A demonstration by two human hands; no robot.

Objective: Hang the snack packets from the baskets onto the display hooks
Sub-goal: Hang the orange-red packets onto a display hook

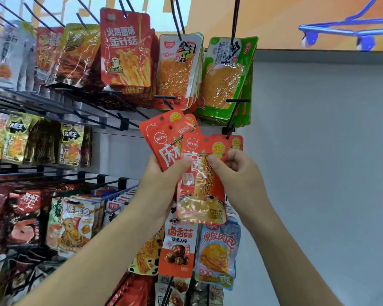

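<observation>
Left hand (161, 184) grips a fan of red-orange foil snack packets (161, 138) — I count three, maybe more tucked behind. Right hand (237, 173) pinches one front packet (199, 195) near its top. One more hung packet (237, 140) sits on the thin black display hook (231, 120), mostly hidden. Black wire basket (111, 193) behind the left forearm holds upright packets — can't count them.

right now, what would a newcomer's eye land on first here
Two bare arms raised at centre: the left-hand grip holds a fan of red packets, and the right-hand grip pinches the front packet near its top. After that, the big red packet hanging top centre, and the black hook just above the hands.
</observation>
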